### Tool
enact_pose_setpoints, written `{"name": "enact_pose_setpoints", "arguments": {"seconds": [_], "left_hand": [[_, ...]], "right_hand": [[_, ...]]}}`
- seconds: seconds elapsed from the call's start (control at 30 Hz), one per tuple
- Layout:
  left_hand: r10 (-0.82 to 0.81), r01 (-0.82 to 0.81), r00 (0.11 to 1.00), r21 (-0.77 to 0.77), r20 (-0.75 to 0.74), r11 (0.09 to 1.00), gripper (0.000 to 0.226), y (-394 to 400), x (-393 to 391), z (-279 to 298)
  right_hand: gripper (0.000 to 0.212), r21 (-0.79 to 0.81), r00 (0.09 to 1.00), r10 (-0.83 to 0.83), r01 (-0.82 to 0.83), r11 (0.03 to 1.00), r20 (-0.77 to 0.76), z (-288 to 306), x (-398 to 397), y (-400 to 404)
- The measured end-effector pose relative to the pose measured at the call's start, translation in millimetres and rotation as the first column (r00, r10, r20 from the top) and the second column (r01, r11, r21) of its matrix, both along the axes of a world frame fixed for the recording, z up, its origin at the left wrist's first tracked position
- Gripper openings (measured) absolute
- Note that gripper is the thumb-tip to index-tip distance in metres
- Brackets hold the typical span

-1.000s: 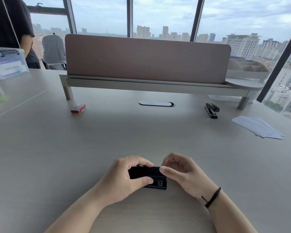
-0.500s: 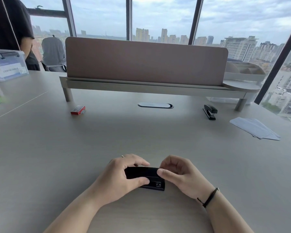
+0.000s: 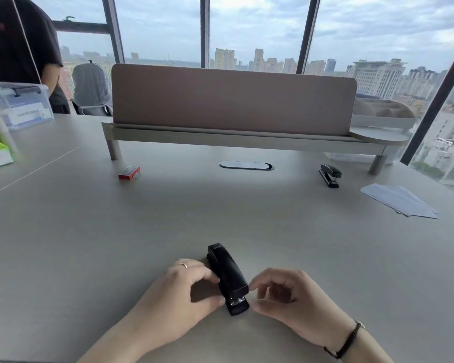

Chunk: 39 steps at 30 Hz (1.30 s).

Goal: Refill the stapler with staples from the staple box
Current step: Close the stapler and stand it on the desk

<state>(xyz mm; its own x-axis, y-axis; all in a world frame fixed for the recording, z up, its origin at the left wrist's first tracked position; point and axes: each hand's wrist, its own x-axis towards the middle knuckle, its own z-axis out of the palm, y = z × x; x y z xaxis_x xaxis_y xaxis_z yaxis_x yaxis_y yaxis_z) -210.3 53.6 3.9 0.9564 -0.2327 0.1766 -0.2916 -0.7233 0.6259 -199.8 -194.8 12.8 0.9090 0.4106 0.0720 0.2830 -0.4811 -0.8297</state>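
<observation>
Black stapler (image 3: 227, 277): near table (image 3: 89, 244) edge, closed, lying diagonally. Left hand (image 3: 184, 292) pinches its side; right hand (image 3: 286, 297) curled, fingertips apparently just clear. Staple box (image 3: 129, 172) (red) far left.

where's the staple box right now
The staple box lies far back on the table's left side, near the shelf's left leg, beyond both hands.

The black stapler (image 3: 227, 277) sits flat on the table (image 3: 299, 244), closed, angled so its metal-tipped front end points toward the person. The staple box (image 3: 129, 172), small and red with a white face, lies way off at the far left, well apart from it.
</observation>
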Motion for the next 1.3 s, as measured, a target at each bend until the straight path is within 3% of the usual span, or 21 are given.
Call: {"name": "enact_pose_setpoints", "arguments": {"seconds": [0.13,0.3,0.47,0.67,0.87,1.3], "left_hand": [[-0.027,0.027,1.000,0.012,0.011,1.000,0.035,-2.5,-3.2,0.0],[-0.133,0.132,0.991,0.017,0.036,0.991,0.029,-2.9,-3.3,1.6],[-0.191,0.188,0.981,0.078,0.040,0.979,0.038,-9.8,10.2,-3.8],[-0.214,0.206,0.974,0.097,0.079,0.974,0.029,-44.9,42.2,2.2],[-0.166,0.164,0.986,0.116,0.008,0.980,0.034,-93.2,106.1,-1.1],[-0.100,0.099,0.995,0.082,0.008,0.992,0.028,-222.6,272.8,-9.0]], "right_hand": [[0.021,-0.157,0.993,-0.007,0.025,0.987,0.115,-3.1,-6.3,9.1],[0.015,-0.155,0.972,0.015,0.022,0.988,0.233,-11.2,-8.1,13.6],[0.016,-0.196,0.958,-0.025,0.084,0.977,0.285,-11.0,-4.8,13.9],[0.011,-0.262,0.960,-0.100,0.170,0.950,0.263,-5.3,18.9,-11.0],[0.015,-0.273,0.947,-0.238,0.293,0.916,0.217,-6.0,68.3,-50.5],[0.008,-0.144,0.787,-0.573,0.609,0.780,0.228,-14.2,221.5,-145.5]]}}
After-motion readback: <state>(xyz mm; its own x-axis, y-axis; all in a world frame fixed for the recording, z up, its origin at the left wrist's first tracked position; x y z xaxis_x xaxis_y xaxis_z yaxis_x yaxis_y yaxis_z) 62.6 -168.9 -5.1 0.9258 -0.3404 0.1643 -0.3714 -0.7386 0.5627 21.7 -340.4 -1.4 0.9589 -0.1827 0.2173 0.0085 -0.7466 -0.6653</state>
